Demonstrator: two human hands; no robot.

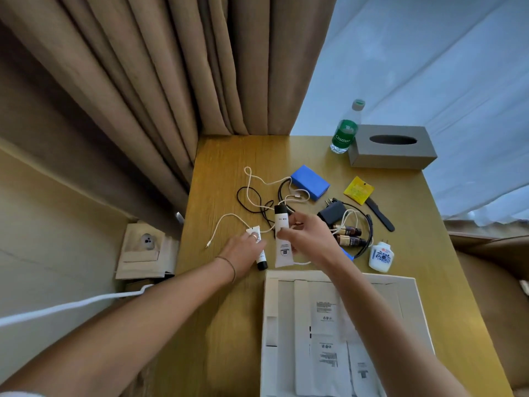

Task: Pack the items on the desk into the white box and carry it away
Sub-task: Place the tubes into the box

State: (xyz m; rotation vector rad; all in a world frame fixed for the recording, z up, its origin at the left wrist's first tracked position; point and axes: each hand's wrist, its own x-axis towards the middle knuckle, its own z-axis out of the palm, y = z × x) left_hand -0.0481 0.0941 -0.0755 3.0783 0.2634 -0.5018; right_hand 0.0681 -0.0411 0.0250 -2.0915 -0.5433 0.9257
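White box point(270, 325) nearest on wooden desk point(223, 310), brown curtains point(171, 67) behind, fingers point(282, 232) pinching white tube point(282, 247).

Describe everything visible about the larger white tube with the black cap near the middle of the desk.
The tall white squeeze tube with a black cap looks like soft plastic, with small dark print near the cap and a printed block and square code lower down. Its cap points away from the person and its flat crimped end points toward the open white cardboard box. The right hand pinches it at mid-body. Whether it is lifted off the yellow-brown wooden desk cannot be told. A thin white cable passes behind it.
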